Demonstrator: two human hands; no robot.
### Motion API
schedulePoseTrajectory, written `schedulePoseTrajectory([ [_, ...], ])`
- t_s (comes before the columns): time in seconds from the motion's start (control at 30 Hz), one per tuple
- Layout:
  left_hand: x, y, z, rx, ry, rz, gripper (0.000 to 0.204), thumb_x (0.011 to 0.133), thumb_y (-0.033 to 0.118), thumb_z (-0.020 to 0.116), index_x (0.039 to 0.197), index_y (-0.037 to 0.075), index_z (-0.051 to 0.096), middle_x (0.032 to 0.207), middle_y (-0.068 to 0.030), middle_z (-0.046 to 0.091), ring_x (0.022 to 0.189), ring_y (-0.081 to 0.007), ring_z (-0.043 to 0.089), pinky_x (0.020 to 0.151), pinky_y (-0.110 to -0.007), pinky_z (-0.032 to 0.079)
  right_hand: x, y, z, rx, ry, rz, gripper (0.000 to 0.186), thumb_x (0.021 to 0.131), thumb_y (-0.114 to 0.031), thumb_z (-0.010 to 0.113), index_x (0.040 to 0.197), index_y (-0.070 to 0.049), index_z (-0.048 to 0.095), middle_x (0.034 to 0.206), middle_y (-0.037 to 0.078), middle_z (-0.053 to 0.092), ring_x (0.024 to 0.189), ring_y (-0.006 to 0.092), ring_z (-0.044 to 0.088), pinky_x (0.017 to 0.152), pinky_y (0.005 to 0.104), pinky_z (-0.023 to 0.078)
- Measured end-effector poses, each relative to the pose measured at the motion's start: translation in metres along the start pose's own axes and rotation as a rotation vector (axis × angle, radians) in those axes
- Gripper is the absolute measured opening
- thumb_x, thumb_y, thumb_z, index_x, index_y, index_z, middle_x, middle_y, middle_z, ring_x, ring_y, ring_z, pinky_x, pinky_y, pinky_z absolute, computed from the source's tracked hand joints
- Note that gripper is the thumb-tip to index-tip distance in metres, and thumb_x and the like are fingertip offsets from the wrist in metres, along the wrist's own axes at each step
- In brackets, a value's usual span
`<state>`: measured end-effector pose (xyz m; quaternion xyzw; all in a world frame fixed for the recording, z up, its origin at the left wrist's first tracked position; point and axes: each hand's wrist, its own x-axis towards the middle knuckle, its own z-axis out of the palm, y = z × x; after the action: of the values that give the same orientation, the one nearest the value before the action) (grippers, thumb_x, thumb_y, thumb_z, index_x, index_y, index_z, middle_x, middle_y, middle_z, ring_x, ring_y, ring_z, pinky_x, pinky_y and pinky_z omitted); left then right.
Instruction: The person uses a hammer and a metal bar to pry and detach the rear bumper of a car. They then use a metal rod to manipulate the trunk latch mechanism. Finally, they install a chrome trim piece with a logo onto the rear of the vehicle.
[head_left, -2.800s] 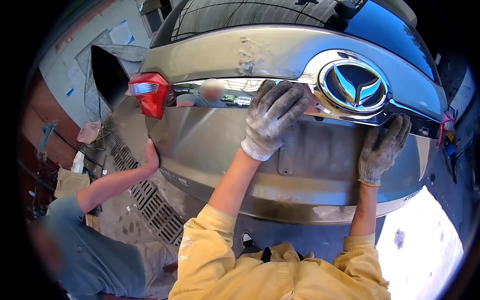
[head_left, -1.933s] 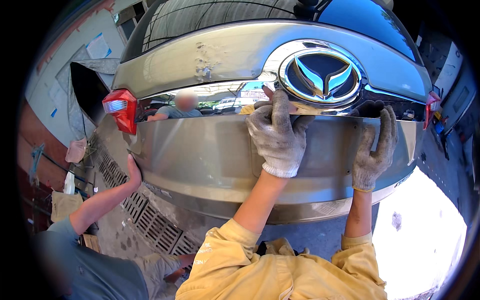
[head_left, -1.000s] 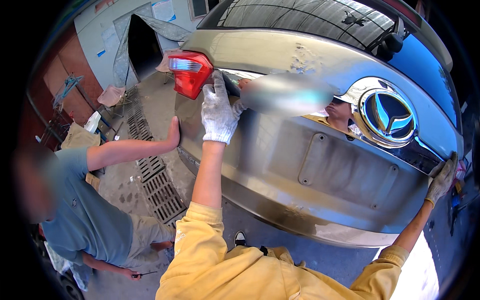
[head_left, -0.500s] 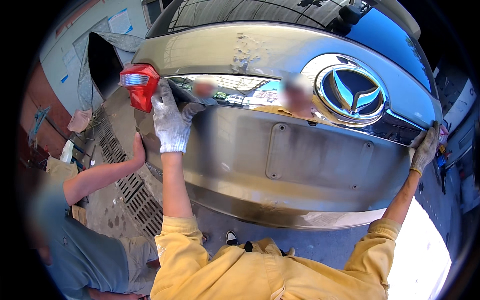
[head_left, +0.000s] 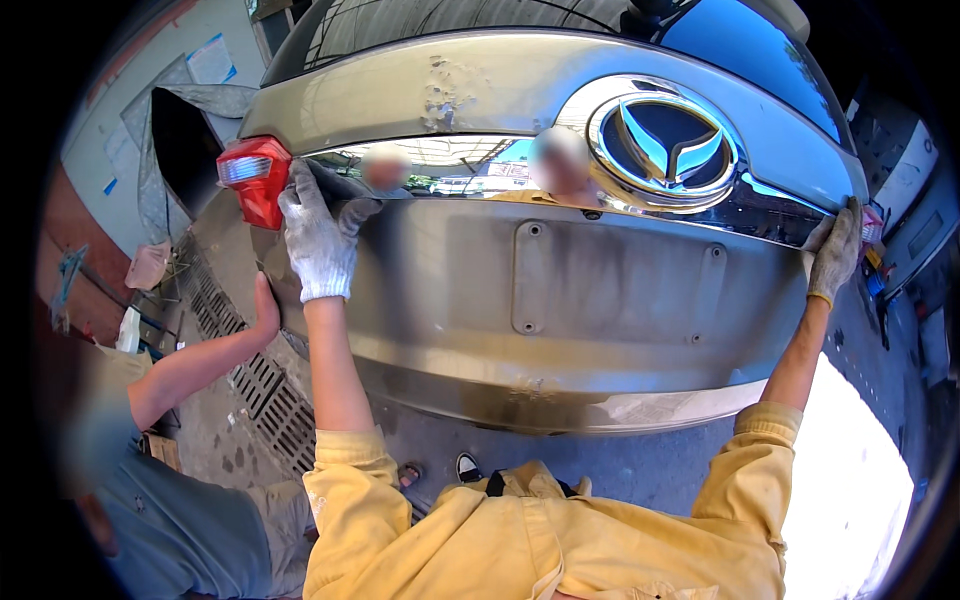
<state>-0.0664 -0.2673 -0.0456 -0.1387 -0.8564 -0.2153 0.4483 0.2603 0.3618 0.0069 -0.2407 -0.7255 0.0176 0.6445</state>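
In front of me stands a beige car tailgate (head_left: 620, 290) with peeling paint, a chrome trim strip (head_left: 450, 168) and a large round emblem (head_left: 668, 150). My left hand (head_left: 318, 235), in a grey-white knit glove, lies flat at the strip's left end, fingers up and thumb spread. Right beside its fingertips is a red and clear tail light (head_left: 258, 182). Against the tailgate's right edge rests my gloved right hand (head_left: 838, 255), its fingers stretched upward along the side. Part of those fingers is hidden by the angle.
At the left, a person in a blue-grey shirt holds a bare hand (head_left: 262, 310) up against the tailgate's lower left edge. A slotted drain grate (head_left: 275, 410) runs along the floor there. Bright sunlight falls on the ground (head_left: 840, 480) at the right.
The tailgate has shifted up and to the left in my view. Both my hands keep their places on it, and the other person's hand stays at its left edge.
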Motion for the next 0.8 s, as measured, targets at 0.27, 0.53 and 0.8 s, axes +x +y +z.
schedulePoseTrajectory([
  [0.27, 0.0033, -0.0028, -0.0007, -0.03, -0.083, -0.035, 0.116, 0.078, 0.075, 0.068, 0.162, 0.007, 0.025, 0.136, -0.026, 0.049, 0.117, -0.0467, 0.059, 0.096, -0.053, 0.052, 0.0014, 0.005, 0.0022, 0.065, 0.0, 0.016, 0.05, 0.108, -0.036, 0.045, 0.143, -0.003, 0.058, 0.149, 0.016, 0.056, 0.141, 0.0305, 0.049, 0.119, 0.0382, 0.033],
  [0.53, 0.0039, -0.0024, -0.0011, -0.042, -0.106, -0.05, 0.12, 0.076, 0.08, 0.066, 0.161, 0.006, 0.025, 0.137, -0.0292, 0.047, 0.116, -0.0498, 0.058, 0.096, -0.054, 0.051, 0.0019, 0.0066, 0.0026, 0.073, 0.01, -0.002, 0.05, 0.108, -0.037, 0.046, 0.142, -0.003, 0.059, 0.148, 0.016, 0.057, 0.139, 0.031, 0.05, 0.119, 0.0385, 0.035],
  [0.8, 0.0028, 0.0011, -0.0061, -0.084, -0.121, -0.055, 0.121, 0.076, 0.079, 0.067, 0.162, 0.006, 0.022, 0.136, -0.0294, 0.047, 0.117, -0.0502, 0.058, 0.097, -0.054, 0.051, 0.0017, -0.0001, -0.0008, 0.063, 0.01, -0.016, 0.05, 0.108, -0.038, 0.045, 0.142, -0.004, 0.06, 0.147, 0.016, 0.058, 0.138, 0.0316, 0.052, 0.118, 0.0392, 0.036],
])
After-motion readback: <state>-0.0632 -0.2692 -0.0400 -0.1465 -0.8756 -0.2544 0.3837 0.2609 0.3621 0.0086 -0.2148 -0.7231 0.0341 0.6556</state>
